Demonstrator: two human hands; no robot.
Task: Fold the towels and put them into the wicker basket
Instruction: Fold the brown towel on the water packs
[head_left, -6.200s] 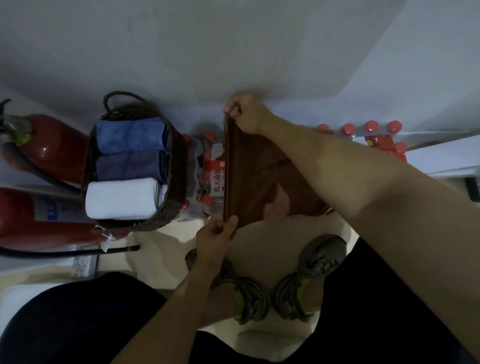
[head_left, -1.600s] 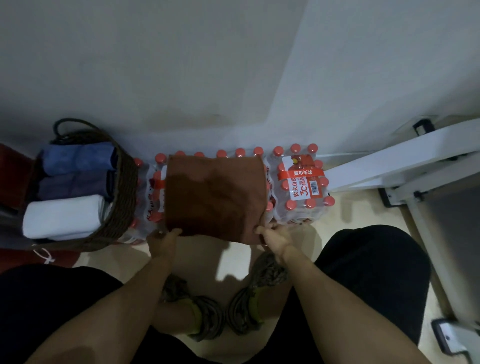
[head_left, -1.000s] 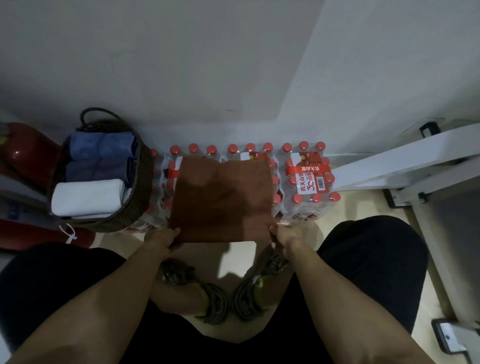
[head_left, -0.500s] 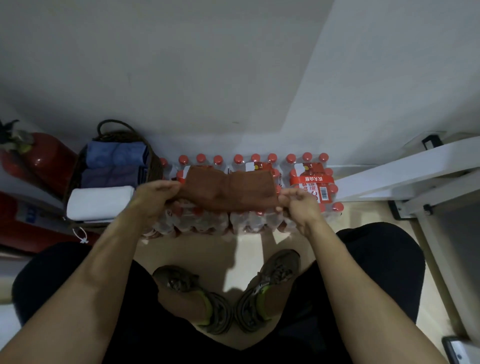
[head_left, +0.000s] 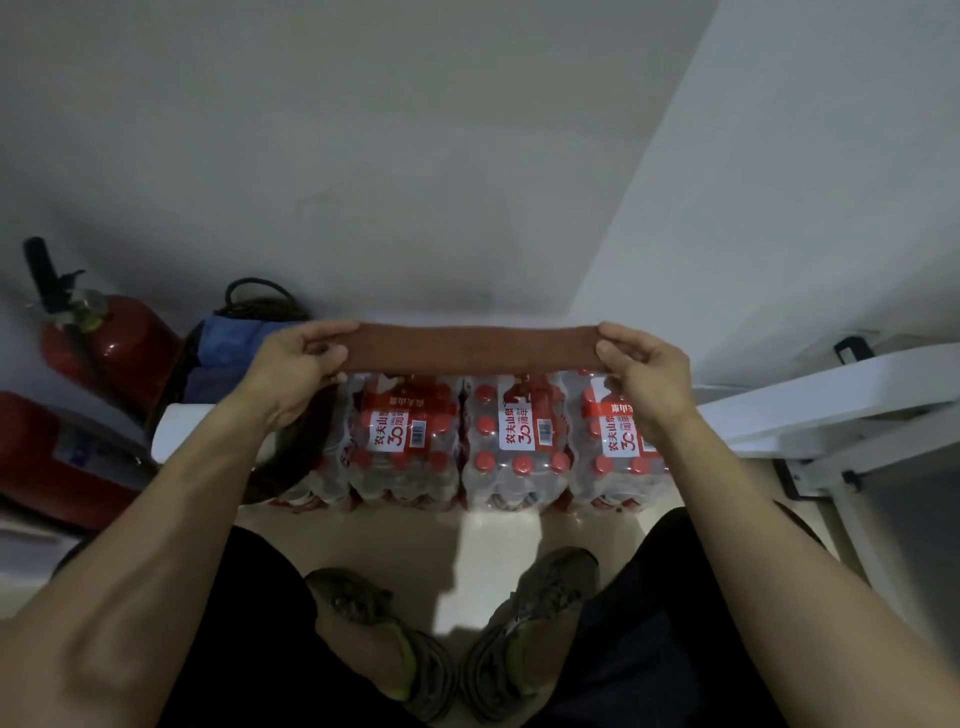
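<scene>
While two hands pinch: one brown towel (head_left: 475, 347).

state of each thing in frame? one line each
Brown towel: folded into a strip, held taut in the air.
Left hand: pinches the towel's left end.
Right hand: pinches its right end.
Wicker basket: upright, holds blue, purple and white towels.
Bottle packs: wrapped, capped.
Fire extinguisher: upright.

Both arms reach forward, level — the left hand (head_left: 296, 364) and right hand (head_left: 647, 366) each pinch an end of something, thumbs apparently underneath, fingers curled on top.
</scene>
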